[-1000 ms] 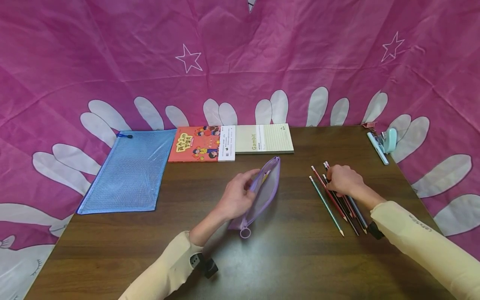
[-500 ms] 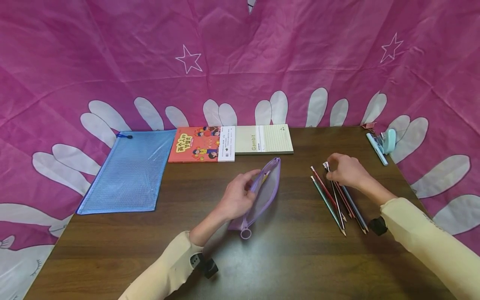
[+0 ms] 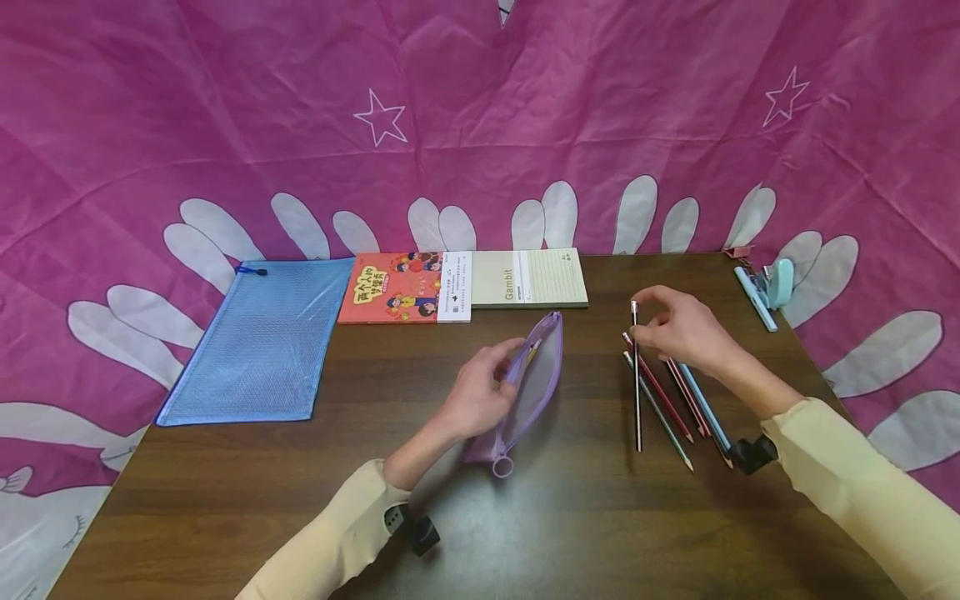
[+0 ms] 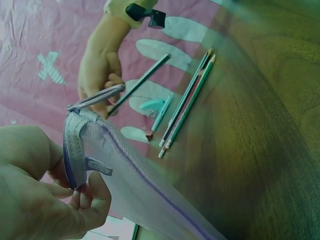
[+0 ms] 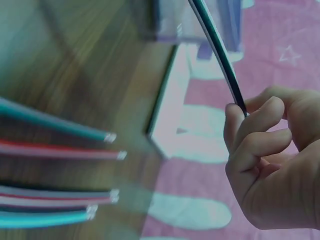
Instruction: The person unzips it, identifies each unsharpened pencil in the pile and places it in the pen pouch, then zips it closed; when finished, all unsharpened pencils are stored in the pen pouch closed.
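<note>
My left hand (image 3: 478, 392) pinches the edge of a purple mesh pencil pouch (image 3: 542, 379), whose zip is undone and mouth gapes. A yellowish pencil (image 3: 532, 353) shows inside it. In the left wrist view, thumb and fingers grip the pouch rim at one end. My right hand (image 3: 686, 329) pinches a black pencil with a pale stripe (image 3: 637, 404) near its white-tipped end, above the table. The right wrist view shows this black pencil (image 5: 220, 52) between thumb and fingertips. Beneath and beside that hand lie a green pencil (image 3: 662, 417), a red pencil (image 3: 663, 396) and a blue pencil (image 3: 707, 408), among others.
A blue mesh zip folder (image 3: 255, 346) lies at the left. An orange book (image 3: 390, 287) and a cream notebook (image 3: 547, 279) lie along the back edge. A light-blue pen (image 3: 754, 297) and a mint stapler (image 3: 781, 282) are at the back right corner.
My right hand has picked the black pencil out of the group, lifted it and carried it left. The left hand keeps its hold on the pouch, which has shifted slightly.
</note>
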Demonstrator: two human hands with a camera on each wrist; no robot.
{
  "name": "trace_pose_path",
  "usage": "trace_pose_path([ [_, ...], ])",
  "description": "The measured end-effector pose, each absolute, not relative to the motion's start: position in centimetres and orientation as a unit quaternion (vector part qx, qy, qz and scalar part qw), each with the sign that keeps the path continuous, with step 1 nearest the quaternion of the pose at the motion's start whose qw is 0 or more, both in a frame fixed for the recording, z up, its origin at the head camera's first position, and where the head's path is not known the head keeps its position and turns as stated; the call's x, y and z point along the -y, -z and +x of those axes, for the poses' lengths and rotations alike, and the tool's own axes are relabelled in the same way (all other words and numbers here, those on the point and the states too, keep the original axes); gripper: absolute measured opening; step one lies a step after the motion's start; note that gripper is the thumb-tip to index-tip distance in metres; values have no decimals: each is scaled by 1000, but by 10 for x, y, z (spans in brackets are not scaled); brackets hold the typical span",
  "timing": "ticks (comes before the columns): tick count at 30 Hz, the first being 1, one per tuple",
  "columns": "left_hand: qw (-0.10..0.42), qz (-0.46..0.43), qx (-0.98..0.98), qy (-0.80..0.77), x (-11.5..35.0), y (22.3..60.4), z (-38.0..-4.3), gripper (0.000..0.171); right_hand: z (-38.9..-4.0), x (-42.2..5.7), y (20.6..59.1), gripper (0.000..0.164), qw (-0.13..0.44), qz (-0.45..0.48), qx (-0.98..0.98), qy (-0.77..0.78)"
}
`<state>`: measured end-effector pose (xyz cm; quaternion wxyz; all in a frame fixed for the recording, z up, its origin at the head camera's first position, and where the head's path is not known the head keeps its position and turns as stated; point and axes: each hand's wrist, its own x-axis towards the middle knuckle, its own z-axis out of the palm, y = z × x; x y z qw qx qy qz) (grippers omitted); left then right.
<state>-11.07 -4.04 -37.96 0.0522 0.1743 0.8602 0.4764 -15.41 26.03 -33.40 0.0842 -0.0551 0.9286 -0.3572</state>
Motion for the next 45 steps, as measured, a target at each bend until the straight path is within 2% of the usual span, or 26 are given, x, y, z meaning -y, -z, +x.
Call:
trace_pose_path([
  [10,45,172,-859,-480,40,378,-111,69,-146,-222,314,58,55,-25,-851,522],
  [17,18,189,-855,-482,38,382,-110,67,-148,-193,317,53,19,-16,-813,582],
  [22,17,191,-855,-482,37,382,-110,67,-149,-178,325,51,10,-15,-799,601],
  [32,34,179,-853,-490,36,380,-111,68,-144,-162,342,53,23,-18,-823,568],
  [45,30,185,-852,-488,35,380,-111,68,-132,-151,354,54,41,-15,-863,503],
])
